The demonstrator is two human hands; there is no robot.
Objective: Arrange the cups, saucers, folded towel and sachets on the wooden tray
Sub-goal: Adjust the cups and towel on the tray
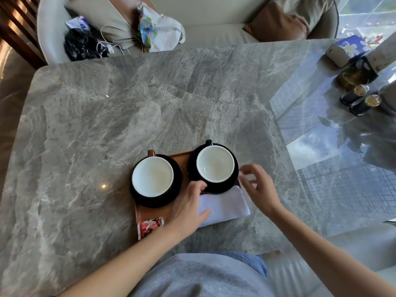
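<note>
On the wooden tray [142, 213], two cups on saucers are sitting above the folded towel [225, 205] and sachets [150, 226], while the left hand [188, 207] is touching, perhaps pinching, the right saucer [232, 183] and the right hand [260, 187] is hovering open beside it.

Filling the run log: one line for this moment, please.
left hand on towel by right saucer | right hand open, empty | cups, sachets on tray

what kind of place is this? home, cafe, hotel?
Probably a high-rise hotel room or lounge, not certain. A marble table stands by a cushioned sofa, its polished top reflects tall buildings, and a wooden tray holds cups, a folded towel and sachets.
</note>
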